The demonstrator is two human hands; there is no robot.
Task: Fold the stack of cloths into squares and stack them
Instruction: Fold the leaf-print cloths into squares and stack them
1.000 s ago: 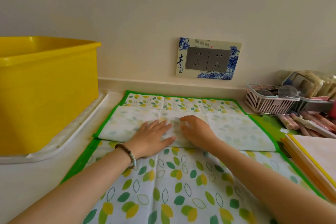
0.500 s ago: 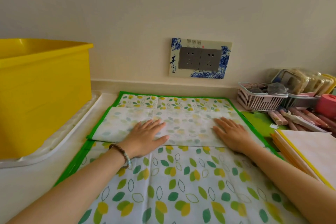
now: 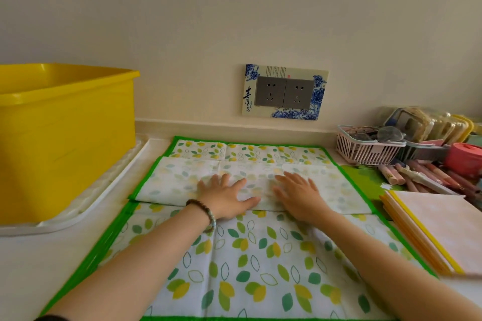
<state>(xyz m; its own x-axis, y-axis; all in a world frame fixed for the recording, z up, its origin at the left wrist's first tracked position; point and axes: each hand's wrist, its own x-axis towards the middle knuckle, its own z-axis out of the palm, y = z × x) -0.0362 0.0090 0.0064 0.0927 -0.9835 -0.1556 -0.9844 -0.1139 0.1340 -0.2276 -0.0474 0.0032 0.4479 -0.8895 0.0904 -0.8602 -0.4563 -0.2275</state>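
Here, a pale countertop point(image 3: 31, 263) against a cream wall carries everything. At its left edge a large yellow plastic tub point(image 3: 65, 138) stands on a white ribbed tray point(image 3: 86, 206). On the wall behind, a double socket point(image 3: 284, 92) sits in a blue-and-white flowered frame. At the right edge are a small pink slotted basket point(image 3: 365, 150) of oddments, a heap of pinkish sticks point(image 3: 422, 172), a red lidded pot point(image 3: 464, 155), and, nearer, a stack of flat yellow-edged boards point(image 3: 430, 227).

Across the middle lies the cloth point(image 3: 250, 268): thin white fabric printed with green and yellow leaves, bound in bright green. A folded band point(image 3: 172, 180) of it lies turned over toward the far edge, showing its paler reverse.

The left hand point(image 3: 224, 198), with a beaded bracelet point(image 3: 203, 212) at the wrist, lies palm down on that band, fingers spread and flat, gripping nothing. The right hand point(image 3: 297, 198) lies just beside it, likewise flat and spread, pressing the same band.
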